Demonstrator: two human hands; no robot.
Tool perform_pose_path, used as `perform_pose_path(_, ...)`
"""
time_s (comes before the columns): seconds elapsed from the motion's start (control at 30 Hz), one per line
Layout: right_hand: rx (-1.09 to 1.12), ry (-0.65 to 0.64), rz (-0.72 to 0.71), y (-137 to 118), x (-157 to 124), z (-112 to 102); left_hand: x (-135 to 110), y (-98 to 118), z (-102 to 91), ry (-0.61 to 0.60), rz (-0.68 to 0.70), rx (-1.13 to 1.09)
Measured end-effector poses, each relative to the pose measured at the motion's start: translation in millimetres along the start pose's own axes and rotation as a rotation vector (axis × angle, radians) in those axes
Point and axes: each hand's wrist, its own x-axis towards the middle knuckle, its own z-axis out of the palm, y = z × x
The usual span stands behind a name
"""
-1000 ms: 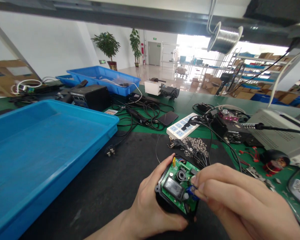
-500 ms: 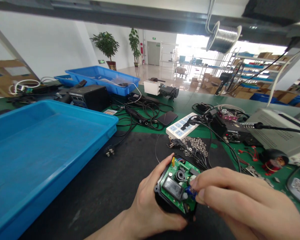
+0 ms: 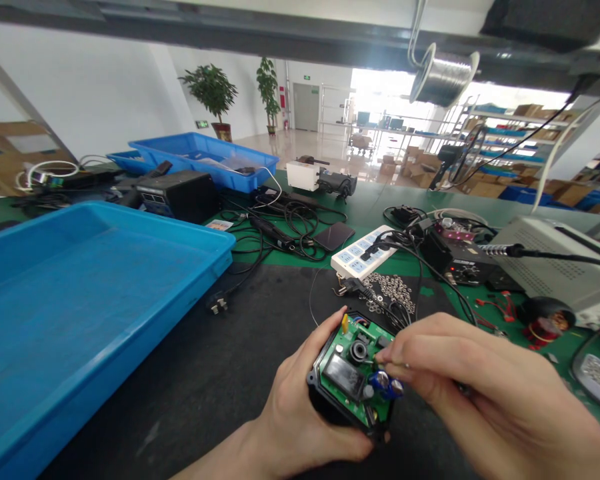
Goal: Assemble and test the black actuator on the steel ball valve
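My left hand [image 3: 293, 400] is wrapped round a black eight-sided housing [image 3: 316, 393] and keeps it tilted toward me above the dark mat. Inside the housing sits a green circuit board [image 3: 325, 365] with a black ring-shaped part [image 3: 359, 351], a dark rectangular block [image 3: 344, 375] and a yellow component [image 3: 345, 324]. Two blue capacitors [image 3: 381, 381] stand near its right edge. Just above them, my right hand [image 3: 460, 373] has thumb and fingers pinched together at the board. Something thin shows at the fingertips, too small to name.
A large blue tray [image 3: 200, 280] fills the left side. Beyond the housing are loose nuts and washers [image 3: 393, 290], a white power strip [image 3: 353, 265] and tangled cables. A soldering station [image 3: 465, 267] stands on the right, and a solder spool [image 3: 443, 77] hangs overhead.
My right fingertips have shifted from the blue capacitors up to a spot above them, uncovering both capacitors. The left hand and housing stay almost still.
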Motion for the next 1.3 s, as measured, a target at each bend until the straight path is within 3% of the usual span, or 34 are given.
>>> perform_pose_path(0.37, 0.058, 0.076, 0.158, 1.7, 11.0, 6.8, -1.5, -2.0, 1.5, -0.008, -0.017, -0.021)
perform_pose_path(0.87, -0.217, 0.077, 0.038, -6.0, 8.9, 6.6, -3.4, -5.8, 4.4, 0.015, 0.020, 0.006)
perform_pose_path(1.07, -0.368, -0.015, -0.040, -6.9, 3.1, 4.0, -2.7, -6.4, 3.4, -0.008, -0.029, -0.049)
perform_pose_path(1.3, -0.373, -0.039, -0.101, -6.7, 2.0, -0.5, -1.4, -6.8, 3.9, -0.008, -0.031, -0.017)
